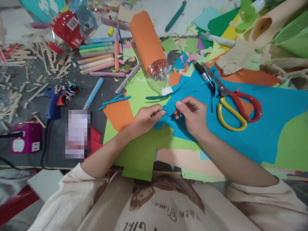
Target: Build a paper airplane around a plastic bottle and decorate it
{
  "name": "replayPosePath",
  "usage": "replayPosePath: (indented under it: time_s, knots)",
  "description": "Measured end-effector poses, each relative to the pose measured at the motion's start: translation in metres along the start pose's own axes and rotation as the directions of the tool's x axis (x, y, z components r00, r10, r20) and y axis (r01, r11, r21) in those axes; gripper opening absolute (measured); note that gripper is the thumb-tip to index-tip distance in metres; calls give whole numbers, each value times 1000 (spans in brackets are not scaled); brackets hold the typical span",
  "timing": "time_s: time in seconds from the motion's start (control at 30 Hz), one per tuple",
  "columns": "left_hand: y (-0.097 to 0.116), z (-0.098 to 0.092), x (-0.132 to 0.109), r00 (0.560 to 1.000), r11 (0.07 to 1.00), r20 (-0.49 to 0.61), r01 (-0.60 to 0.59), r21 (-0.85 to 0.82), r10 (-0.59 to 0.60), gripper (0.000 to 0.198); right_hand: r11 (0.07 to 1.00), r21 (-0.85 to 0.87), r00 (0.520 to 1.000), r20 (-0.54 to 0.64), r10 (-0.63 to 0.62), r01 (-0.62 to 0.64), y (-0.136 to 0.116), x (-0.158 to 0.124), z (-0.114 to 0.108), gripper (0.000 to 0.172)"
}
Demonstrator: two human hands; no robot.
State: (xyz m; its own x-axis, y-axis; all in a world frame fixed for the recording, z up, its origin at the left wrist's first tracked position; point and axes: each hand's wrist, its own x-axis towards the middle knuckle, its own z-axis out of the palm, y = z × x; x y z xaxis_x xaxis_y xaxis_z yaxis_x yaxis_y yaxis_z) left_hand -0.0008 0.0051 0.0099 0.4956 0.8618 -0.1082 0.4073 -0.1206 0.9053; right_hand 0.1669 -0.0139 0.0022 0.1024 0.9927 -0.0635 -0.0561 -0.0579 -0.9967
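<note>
Both my hands pinch a small blue foam piece (169, 109) over the table's middle. My left hand (145, 119) grips its left end with fingers closed. My right hand (192, 115) holds its right side between thumb and fingers. Under them lies a large blue foam sheet (262, 128) on light green sheets (141, 150). Just beyond my hands lies a plastic bottle wrapped in orange foam (149, 45), its white cap (166, 91) pointing at me.
Red and yellow scissors (234, 107) and a black marker (204, 75) lie right of my hands. Glue sticks (96, 59), a blue glue gun (54, 101), wooden sticks (29, 70) and a purple device (24, 136) lie at the left. Foam scraps and rolls (260, 35) crowd the far right.
</note>
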Motion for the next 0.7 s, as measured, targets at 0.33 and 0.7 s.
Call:
replayPosePath:
  time_s: [0.33, 0.7]
  knots:
    - [2, 1, 0, 988, 994, -127, 77, -83, -87, 28, 1000, 4, 979, 203, 10, -11, 4, -1, 3, 39]
    - [-3, 4, -1, 994, 976, -103, -1, -218, -22, 28, 996, -70, 958, 285, -29, 51, 4, 0, -1, 26]
